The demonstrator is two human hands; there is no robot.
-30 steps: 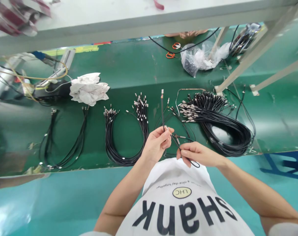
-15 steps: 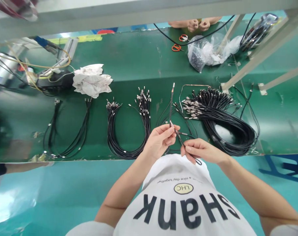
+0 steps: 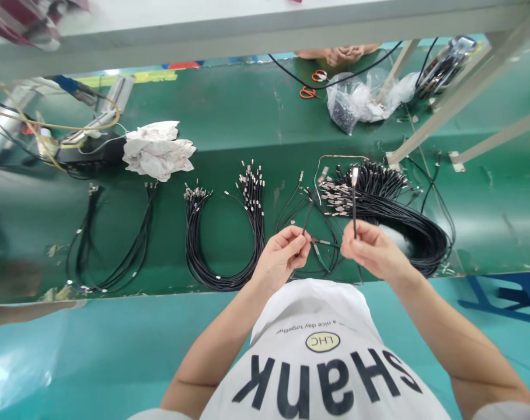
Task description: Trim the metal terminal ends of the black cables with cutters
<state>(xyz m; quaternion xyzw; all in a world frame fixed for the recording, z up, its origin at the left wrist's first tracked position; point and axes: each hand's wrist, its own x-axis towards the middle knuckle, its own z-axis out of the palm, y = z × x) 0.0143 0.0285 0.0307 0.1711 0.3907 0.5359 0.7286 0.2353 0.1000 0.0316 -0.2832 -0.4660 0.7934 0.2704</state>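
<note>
My left hand is closed, finger and thumb pinching a thin black cable that points up and away. To its right, my right hand grips another stretch of black cable, whose silvery connector end stands upright above the fingers. Whether both stretches belong to one cable I cannot tell. Between the hands lies a tool with green handles, perhaps pliers, among loose cables. Beyond my right hand sits a large coiled bundle of black cables with metal ends.
Left of my hands lie a U-shaped cable bundle and a smaller bundle. A crumpled white cloth, orange-handled scissors and a plastic bag are farther back. Metal posts stand at right. Another person's hands show across the bench.
My hands have moved apart, the right one going right and up. A connector end now stands upright in my right hand; the tall connector end above my left hand is gone from there.
</note>
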